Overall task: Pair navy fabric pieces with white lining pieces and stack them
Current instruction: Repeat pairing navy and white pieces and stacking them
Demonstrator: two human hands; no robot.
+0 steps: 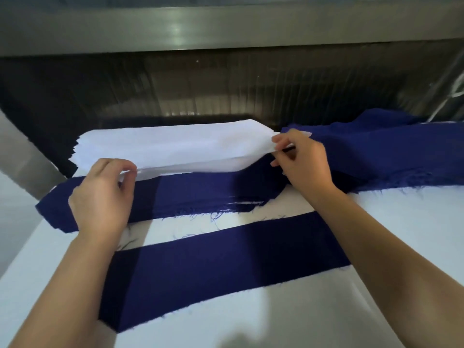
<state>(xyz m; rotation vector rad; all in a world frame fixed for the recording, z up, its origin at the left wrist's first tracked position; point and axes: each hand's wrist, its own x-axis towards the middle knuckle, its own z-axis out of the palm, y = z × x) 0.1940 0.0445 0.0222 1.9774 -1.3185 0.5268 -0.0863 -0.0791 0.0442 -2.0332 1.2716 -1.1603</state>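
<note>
White lining is what I have hold of: the top lining piece (pixel 200 159) of the lining stack (pixel 77 151) at 11 o'clock. My left hand (pixel 103 194) pinches its near-left corner between thumb and fingertips. My right hand (pixel 303 162), well apart at 2 o'clock, pinches the right end the same way. The near edge is peeled up off the sheets below, with a slight sag between my two grips.

Just this side of the stack, across the middle of the white table (pixel 326 310), lies a navy strip (pixel 190 192). Its near edge is frayed and its left end passes under my left wrist. A second navy strip (pixel 226 252) lies at 6 o'clock under my forearms, and a loose navy heap (pixel 376 151) sits at 3 o'clock.

As I judge it, the step is to lift one lining piece and lay it on the middle strip. To do it well I should first check that I hold a single layer; the sheets are thin and a second could cling. Even tension between both hands should take out the sag. I would bring the piece toward me low and flat, and set the long edge along the navy edge before letting the ends drop. Loose navy threads could catch under it, so I would smooth outward from the centre.
</note>
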